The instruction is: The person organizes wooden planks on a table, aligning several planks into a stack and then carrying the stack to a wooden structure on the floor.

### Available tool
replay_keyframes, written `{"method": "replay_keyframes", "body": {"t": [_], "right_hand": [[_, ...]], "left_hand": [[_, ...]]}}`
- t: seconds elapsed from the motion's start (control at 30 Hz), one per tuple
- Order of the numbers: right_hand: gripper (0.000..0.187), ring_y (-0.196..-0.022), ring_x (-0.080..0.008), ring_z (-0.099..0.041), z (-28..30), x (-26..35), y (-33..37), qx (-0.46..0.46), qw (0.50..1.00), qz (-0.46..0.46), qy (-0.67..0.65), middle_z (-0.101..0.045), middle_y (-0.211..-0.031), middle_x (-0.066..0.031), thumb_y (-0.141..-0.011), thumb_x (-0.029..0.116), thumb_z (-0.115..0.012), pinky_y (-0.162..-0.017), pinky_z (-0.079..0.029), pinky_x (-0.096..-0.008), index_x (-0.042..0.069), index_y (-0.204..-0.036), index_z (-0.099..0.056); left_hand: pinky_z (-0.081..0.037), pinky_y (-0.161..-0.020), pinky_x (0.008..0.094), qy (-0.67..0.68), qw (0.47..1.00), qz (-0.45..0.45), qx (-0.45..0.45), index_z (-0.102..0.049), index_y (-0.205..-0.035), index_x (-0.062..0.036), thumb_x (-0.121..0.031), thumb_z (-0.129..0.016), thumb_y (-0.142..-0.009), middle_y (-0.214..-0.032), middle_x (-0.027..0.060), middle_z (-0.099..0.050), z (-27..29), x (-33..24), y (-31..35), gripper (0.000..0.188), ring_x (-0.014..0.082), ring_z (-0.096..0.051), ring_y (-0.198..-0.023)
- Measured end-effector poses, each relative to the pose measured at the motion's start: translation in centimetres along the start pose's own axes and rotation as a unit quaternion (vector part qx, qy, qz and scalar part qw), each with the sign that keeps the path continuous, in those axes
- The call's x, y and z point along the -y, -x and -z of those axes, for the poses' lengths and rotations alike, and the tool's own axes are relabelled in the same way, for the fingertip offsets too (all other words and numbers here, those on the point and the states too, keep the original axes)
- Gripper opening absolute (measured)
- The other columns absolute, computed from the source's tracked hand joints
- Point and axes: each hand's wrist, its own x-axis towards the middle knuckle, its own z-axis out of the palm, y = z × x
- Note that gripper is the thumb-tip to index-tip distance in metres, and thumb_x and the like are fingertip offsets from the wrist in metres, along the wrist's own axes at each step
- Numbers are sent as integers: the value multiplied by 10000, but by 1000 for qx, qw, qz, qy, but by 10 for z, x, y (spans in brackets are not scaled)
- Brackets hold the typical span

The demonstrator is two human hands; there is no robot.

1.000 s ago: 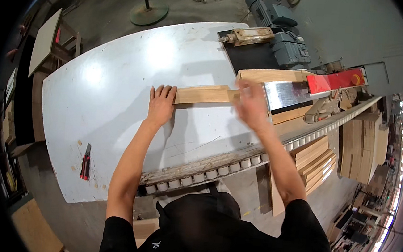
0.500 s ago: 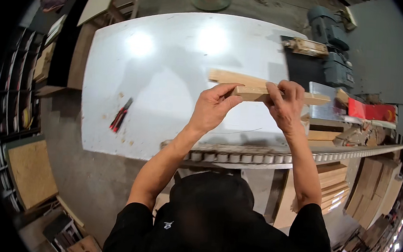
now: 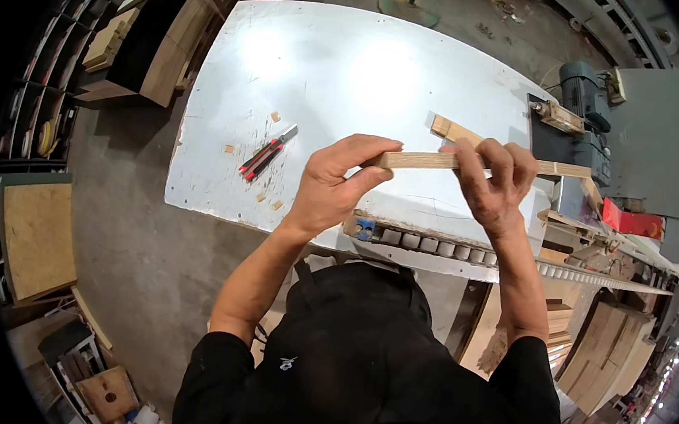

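Note:
Above the white tabletop (image 3: 340,100) I hold a narrow wooden strip (image 3: 423,161) roughly level, its length running left to right. My left hand (image 3: 338,182) pinches its left end between thumb and fingers. My right hand (image 3: 497,181) is closed round it further along, and the strip extends past that hand to the right. Behind it a second wooden strip (image 3: 451,130) lies on the tabletop, partly covered by my right hand. To the left of my hands lie a red-and-black utility knife (image 3: 268,152) and several small wood chips (image 3: 276,117).
Along the table's near edge runs a row of pale rollers (image 3: 425,243). Grey motors (image 3: 584,96) and a red block (image 3: 630,219) stand at the right. Stacked boards (image 3: 608,345) are at the lower right, and a shelf rack (image 3: 50,86) stands at the far left.
My view has turned, so the table appears tilted and the knife sits further right. The strip in my hands has rotated to show a narrower face. Both hands still hold it.

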Motion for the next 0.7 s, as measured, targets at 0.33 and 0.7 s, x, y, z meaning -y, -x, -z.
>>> {"method": "replay_keyframes", "body": {"t": [0.33,0.7], "right_hand": [[419,-939,-195,-497,2,60,-26,79,997,3,0,-551,-998,-12,-773,158,-644,-846,-401,-367,180,-1189,-604],[390,-926,-217,-510,16,81,-8,133,991,-4,21,-584,-952,-51,-812,136,-612,-823,-398,-363,106,-1199,-585]], "left_hand": [[-349,-1056,504,-643,742,160,-100,-513,-1349,-41,-292,-694,-861,-1352,224,-496,173,149,78,578,421,-450,-1233],[-470,-803,483,-508,835,171,-123,-573,-1070,-2,-220,-581,-906,-963,265,-653,203,187,114,272,450,-616,-912]]}}
